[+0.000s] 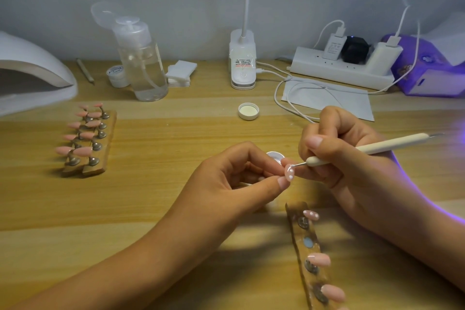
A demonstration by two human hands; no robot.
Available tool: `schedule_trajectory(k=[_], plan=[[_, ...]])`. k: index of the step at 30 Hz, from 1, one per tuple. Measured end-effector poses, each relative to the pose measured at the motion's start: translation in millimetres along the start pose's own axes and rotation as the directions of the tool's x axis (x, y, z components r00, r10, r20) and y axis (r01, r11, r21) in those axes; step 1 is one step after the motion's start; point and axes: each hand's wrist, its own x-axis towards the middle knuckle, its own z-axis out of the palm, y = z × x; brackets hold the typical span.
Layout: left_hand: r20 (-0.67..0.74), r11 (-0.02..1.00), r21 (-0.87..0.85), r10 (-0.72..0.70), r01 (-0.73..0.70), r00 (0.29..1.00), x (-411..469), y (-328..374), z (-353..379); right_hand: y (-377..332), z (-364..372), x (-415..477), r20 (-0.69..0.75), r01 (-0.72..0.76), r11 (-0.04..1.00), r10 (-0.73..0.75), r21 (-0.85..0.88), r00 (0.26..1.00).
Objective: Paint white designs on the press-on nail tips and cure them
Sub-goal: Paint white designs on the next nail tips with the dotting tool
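My left hand (241, 178) pinches a pink nail tip (289, 173) between thumb and fingers; the tip carries white dots. My right hand (344, 156) grips a cream dotting pen (372, 148) like a pencil, and its metal point touches the top of that tip. Behind the fingers sits a small open pot of white gel (275, 157), partly hidden. A wooden holder strip (299, 239) below my hands bears pink tips (319, 259) on metal stands, one of them dotted (311, 215). One stand seat on it is bare.
At the left a second wooden holder (108, 143) carries several plain pink tips. A white curing lamp (32, 70) stands far left, a purple lamp (432, 70) far right. Pump bottle (143, 63), small jar, cotton pads, desk lamp base (242, 60), power strip (339, 68), cables and a loose white lid (248, 111) line the back.
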Motion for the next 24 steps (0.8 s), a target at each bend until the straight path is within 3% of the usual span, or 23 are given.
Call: schedule_trajectory(k=[24], plan=[[0.015,1.000,0.012,0.007,-0.007,1.000,0.5,-1.3,-1.4,0.7,-1.0,0.0,0.008,-0.003,1.000,0.003,0.000,1.000]])
